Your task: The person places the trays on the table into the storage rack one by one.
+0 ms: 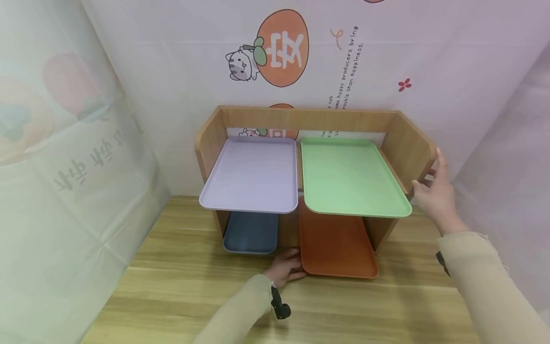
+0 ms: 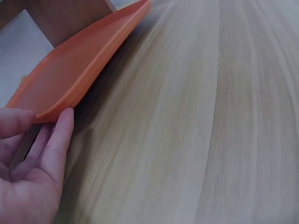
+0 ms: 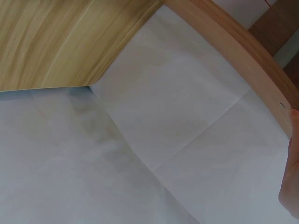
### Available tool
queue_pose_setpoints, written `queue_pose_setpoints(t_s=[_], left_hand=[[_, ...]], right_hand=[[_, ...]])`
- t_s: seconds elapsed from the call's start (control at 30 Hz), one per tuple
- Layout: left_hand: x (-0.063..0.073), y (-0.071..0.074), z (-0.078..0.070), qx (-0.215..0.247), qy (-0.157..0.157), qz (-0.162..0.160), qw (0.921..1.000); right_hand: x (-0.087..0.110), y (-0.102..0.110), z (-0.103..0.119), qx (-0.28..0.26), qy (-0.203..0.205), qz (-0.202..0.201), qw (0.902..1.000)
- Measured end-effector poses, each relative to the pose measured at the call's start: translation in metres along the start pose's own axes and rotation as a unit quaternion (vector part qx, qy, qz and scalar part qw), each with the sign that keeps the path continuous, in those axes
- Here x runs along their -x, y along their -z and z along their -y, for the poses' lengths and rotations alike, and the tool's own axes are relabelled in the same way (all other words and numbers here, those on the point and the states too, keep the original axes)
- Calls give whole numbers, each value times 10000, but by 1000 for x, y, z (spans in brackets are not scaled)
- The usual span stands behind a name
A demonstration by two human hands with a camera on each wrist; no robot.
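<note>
A two-level wooden shelf (image 1: 408, 153) stands against the backdrop. My left hand (image 1: 284, 268) is at the near left corner of the orange tray (image 1: 339, 239), which juts out from the lower right bay. In the left wrist view the thumb lies at that tray's rim and the fingers (image 2: 58, 144) reach under its corner, pinching it. My right hand (image 1: 438, 196) grips the shelf's right side panel, its thumb toward the front edge and its fingers on the outer face. Only part of the right hand (image 3: 290, 172) shows in the right wrist view.
A lilac tray (image 1: 253, 174) and a green tray (image 1: 350, 177) lie side by side on the upper level, jutting forward. A dark blue tray (image 1: 251, 232) sits in the lower left bay. Printed cloth (image 1: 172, 71) hangs behind and beside the wood-grain table (image 1: 172, 286).
</note>
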State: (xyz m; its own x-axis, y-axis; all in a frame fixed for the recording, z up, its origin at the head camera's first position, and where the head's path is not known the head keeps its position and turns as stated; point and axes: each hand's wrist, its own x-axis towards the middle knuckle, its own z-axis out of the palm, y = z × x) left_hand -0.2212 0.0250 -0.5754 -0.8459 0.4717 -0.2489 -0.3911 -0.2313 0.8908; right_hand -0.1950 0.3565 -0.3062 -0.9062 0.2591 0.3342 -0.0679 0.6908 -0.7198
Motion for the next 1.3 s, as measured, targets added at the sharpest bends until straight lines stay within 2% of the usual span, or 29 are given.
queue_pose_setpoints(t_s=[0.17, 0.27, 0.5, 0.6, 0.73, 0.83, 0.93, 1.03, 1.07, 1.17, 1.23, 1.3], left_hand=[[17, 12, -11, 146, 311, 255, 9991], [28, 21, -22, 113, 368, 384, 9985], [58, 47, -49, 214, 128, 718, 9971], [73, 60, -62, 286, 103, 718, 9970], [94, 79, -82, 372, 46, 663, 9971], [112, 94, -99, 514, -163, 750, 9957], [131, 111, -114, 765, -488, 948, 9914], [148, 130, -128, 892, -820, 1132, 9862], [153, 136, -132, 947, -945, 1144, 9844], [167, 152, -145, 901, -1327, 1063, 9813], [176, 160, -152, 810, -1626, 878, 9794], [185, 166, -159, 481, -1981, 572, 9773]], right_hand=[[0, -1, 1, 24, 7, 54, 10000], [-1, -1, 2, 57, 12, 48, 10000], [0, -1, -1, -73, -55, -16, 10000], [7, -1, -12, -249, -73, 69, 9996], [27, -2, -35, -388, -10, 276, 9989], [43, -2, -49, -735, -26, 619, 9954], [58, -2, -56, -1587, 90, 1014, 9821], [73, -1, -61, -1705, 269, 1379, 9753], [78, -1, -64, -1672, 303, 1447, 9748], [94, 0, -70, -812, 393, 1568, 9835], [104, 0, -74, -477, 340, 1624, 9850], [112, -1, -76, -103, 287, 1662, 9856]])
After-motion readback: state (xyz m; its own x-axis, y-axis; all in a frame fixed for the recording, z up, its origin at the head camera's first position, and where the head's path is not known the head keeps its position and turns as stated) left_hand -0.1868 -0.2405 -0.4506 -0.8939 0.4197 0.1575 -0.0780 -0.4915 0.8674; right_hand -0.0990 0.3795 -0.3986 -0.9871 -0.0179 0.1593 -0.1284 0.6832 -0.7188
